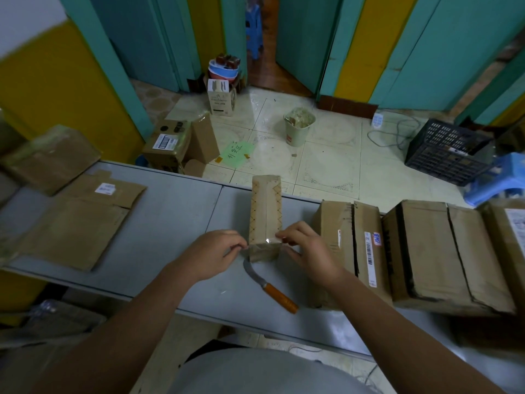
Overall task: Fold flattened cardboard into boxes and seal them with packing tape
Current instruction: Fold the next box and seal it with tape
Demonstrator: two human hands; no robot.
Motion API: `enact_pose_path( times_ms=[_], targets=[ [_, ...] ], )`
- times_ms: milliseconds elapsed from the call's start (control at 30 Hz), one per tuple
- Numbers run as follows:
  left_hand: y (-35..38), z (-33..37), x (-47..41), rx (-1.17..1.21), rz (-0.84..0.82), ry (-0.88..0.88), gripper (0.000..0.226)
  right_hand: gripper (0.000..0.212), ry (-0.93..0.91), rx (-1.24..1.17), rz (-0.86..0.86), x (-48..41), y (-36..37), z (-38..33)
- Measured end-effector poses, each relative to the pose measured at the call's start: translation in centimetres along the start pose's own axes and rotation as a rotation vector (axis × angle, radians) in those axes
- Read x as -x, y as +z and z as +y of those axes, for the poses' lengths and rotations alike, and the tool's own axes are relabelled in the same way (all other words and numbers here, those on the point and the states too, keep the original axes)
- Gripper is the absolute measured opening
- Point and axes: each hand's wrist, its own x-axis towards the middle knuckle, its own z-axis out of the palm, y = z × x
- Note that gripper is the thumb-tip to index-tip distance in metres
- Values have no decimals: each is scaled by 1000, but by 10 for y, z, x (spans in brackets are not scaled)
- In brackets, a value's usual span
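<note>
Two pinches on tape (264, 242) at near end of box (265, 211), left hand (216, 251) and right hand (308, 248) flanking, long axis pointing away.

Knife (267, 285) tip lost at the small box's (265, 211) near corner. Clear tape (268, 241) barely visible. Rightmost carton (508, 231) cut by the right edge. Left cardboard pile (48, 157) blurred and clipped. Barcode label (370, 253) too small to read.

I work in a small packing room: flattened cardboard (76, 223) and taped boxes (426, 251) crowd my table (176, 211), with parcels (167, 146) on the tiled floor (329, 163).
</note>
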Motion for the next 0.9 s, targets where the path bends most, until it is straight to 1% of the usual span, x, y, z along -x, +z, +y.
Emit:
enact_pose_path(
  times_ms=[100, 267, 433, 600, 733, 900],
  targets=[
    [-1, 0, -1, -13, -10, 24, 20, 35, -28, 16, -8, -3, -1, -1],
    [-1, 5, -4, -2, -1, 44, 17, 29, -11, -10, 28, -2, 2, -5],
    [0, 5, -5, -10, -5, 57, 16, 32, 26, -29, 49, -2, 6, -10],
    [-1, 3, -10, -52, -34, 57, 15, 32, 15, -53, 44, -3, 5, -9],
    [2, 3, -15, -85, 16, 26, 24, 32, 9, -39, 51, -1, 10, -4],
    [17, 11, -20, -107, 92, -2, 27, 27, 51, -46, 129, 2, 20, 1]
  ],
)
